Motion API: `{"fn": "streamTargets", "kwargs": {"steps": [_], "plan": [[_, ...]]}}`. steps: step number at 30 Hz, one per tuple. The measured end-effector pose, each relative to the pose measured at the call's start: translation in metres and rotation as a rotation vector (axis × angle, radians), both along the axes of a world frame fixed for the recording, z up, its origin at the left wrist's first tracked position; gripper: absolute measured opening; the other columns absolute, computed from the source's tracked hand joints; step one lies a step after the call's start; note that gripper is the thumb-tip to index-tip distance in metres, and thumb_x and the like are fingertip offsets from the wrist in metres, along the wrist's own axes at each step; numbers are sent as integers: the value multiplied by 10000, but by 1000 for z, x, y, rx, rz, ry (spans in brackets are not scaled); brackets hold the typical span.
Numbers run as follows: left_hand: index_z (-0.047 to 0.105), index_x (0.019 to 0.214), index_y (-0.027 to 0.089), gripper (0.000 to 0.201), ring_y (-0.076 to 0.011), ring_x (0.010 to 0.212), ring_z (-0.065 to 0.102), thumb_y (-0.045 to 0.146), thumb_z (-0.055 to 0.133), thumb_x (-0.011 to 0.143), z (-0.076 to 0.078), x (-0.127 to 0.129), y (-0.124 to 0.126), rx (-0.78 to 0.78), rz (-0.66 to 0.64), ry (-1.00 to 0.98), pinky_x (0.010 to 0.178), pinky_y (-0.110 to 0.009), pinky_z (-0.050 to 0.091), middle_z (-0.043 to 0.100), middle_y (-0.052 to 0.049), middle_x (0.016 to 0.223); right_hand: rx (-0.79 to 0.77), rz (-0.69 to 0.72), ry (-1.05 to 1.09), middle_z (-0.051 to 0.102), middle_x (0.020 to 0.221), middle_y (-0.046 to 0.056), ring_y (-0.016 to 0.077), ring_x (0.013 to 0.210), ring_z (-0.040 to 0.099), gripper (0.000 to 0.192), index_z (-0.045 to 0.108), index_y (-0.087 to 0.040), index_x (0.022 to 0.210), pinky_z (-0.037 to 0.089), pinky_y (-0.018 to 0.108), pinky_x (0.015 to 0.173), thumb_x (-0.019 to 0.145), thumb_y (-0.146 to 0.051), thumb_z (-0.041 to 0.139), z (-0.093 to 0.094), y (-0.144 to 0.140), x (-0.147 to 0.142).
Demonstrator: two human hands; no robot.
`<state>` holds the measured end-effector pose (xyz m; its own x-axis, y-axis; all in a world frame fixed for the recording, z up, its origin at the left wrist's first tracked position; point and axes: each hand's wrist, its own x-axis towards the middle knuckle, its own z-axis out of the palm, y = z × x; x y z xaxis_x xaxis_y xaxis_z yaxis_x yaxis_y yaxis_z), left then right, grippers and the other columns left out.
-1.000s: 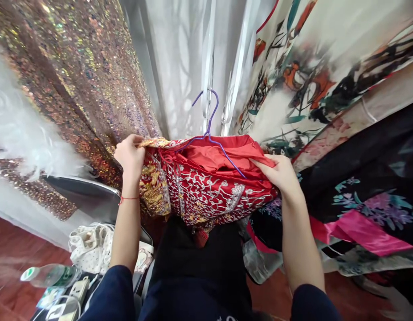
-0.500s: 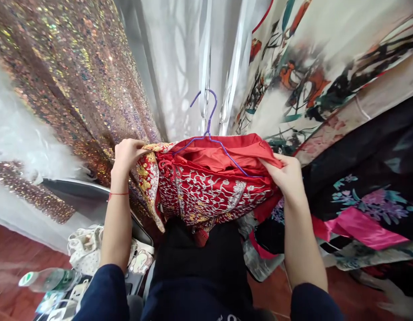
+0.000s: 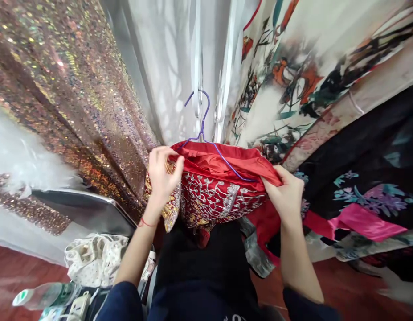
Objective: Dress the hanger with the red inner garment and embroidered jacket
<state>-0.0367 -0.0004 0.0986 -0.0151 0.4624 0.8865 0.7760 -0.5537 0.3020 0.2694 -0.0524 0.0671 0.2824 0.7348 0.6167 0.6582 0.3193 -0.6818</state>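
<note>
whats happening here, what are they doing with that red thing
A person is holding a red embroidered garment that sits on a purple wire hanger. The left hand has a grip on the gold-trimmed left edge; the right hand pinches the plain red lining at the right shoulder. The hanger's hook points up, free of any rail in view. A sequined dress hangs to the left, printed floral robes to the right.

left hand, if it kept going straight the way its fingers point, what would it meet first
The left hand already grips the red embroidered garment; its fingers point rightward, so more of that cloth and probably the purple hanger wire, though depth is unclear.
</note>
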Motion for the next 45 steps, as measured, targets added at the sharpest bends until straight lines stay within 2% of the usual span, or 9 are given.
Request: {"fn": "streamTargets", "kwargs": {"steps": [4,7,13,20,24,31,36,40,45], "plan": [[681,1018,201,231,-195,1019,634,403,649,909,-31,65,-15,78,-380,258,912,-347,450,714,-75,1040,12,11,39,637,668,-26,129,592,528,136,683,-176,836,424,240,607,763,-254,598,-10,-10,-6],[714,1008,215,270,-189,1008,627,458,638,921,-39,104,-22,37,-484,308,916,-345,412,731,-55,1022,6,111,81,660,746,-15,135,635,560,155,669,-182,897,452,250,651,777,-234,586,-19,-16,-6],[708,871,205,158,-157,861,606,300,616,957,-55,140,-12,159,-384,153,860,-336,343,718,-11,806,-19,283,325,634,731,-16,132,600,557,139,601,-207,881,457,247,578,800,-309,646,-29,-23,2],[696,813,217,187,-203,957,601,312,611,951,-58,168,32,326,-141,4,887,-369,343,683,-62,871,225,96,392,663,773,-2,120,636,591,169,607,-211,869,468,233,600,744,-254,712,29,-21,16],[667,886,210,182,-219,1045,589,340,570,968,-62,176,42,187,-156,-94,937,-400,389,655,-92,1013,265,115,393,605,718,-26,92,578,511,131,581,-216,850,404,210,552,774,-240,684,44,-22,9],[352,1346,162,394,-279,1495,315,275,445,980,-122,162,13,152,-174,-341,1177,-536,304,312,-257,1546,114,111,537,489,666,-82,72,536,404,215,475,-227,862,347,191,519,791,-264,674,-14,-33,-19],[382,1442,118,499,-307,1562,166,328,394,990,-160,165,10,48,-175,-61,1214,-580,224,333,-278,1581,70,-20,318,598,701,-18,136,615,530,119,580,-212,840,476,275,639,822,-308,648,-51,-25,-37],[460,1450,102,506,-295,1563,163,331,370,1008,-148,173,24,-185,-158,32,1243,-568,165,401,-242,1567,57,9,277,723,853,75,212,732,643,199,668,-190,982,536,350,737,875,-327,571,-48,-12,-36],[492,1452,93,516,-290,1569,120,318,372,1003,-125,172,42,-314,-218,30,1263,-557,115,318,-207,1617,51,62,323,660,699,39,215,672,622,214,686,-201,945,545,348,690,900,-364,555,-29,-14,-51]]}}
